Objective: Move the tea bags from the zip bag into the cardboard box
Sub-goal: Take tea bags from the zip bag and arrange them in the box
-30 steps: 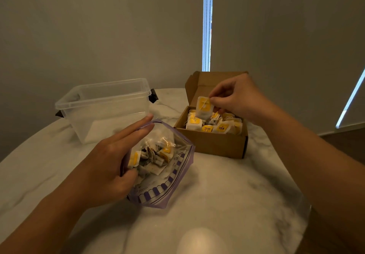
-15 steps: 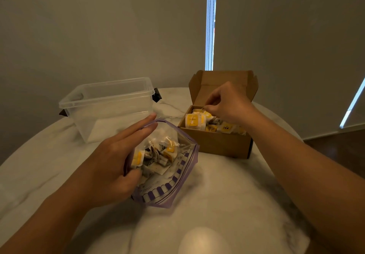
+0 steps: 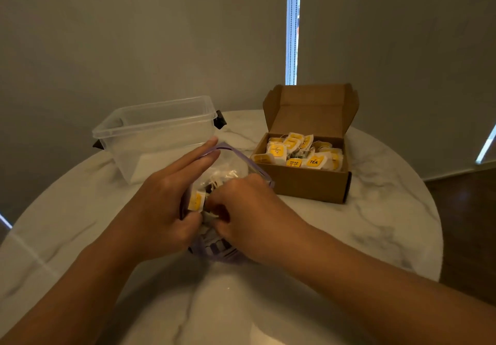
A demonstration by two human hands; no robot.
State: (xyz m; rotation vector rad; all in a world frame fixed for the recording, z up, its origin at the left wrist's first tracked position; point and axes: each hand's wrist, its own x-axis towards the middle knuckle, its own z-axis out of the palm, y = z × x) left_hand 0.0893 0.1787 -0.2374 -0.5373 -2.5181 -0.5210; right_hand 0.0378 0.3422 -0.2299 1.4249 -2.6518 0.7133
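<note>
A clear zip bag (image 3: pixel 233 164) with a purple rim stands open at the middle of the marble table. My left hand (image 3: pixel 161 205) holds its left side, fingers stretched along the rim and thumb against the front. Inside it, a yellow-labelled tea bag (image 3: pixel 195 201) shows between my hands. My right hand (image 3: pixel 249 210) is inside the bag's mouth, fingers curled round tea bags there; its fingertips are hidden. The open cardboard box (image 3: pixel 303 183) sits to the right, with several yellow-labelled tea bags (image 3: pixel 300 154) piled in it.
An empty clear plastic container (image 3: pixel 155 130) with black clips stands behind my left hand. The round marble table (image 3: pixel 362 237) ends close behind the box and on the right, where dark floor shows. Grey blinds hang behind.
My right hand left the cardboard box, dropping its tea bag there, and moved left and down into the zip bag. My left hand kept holding the bag.
</note>
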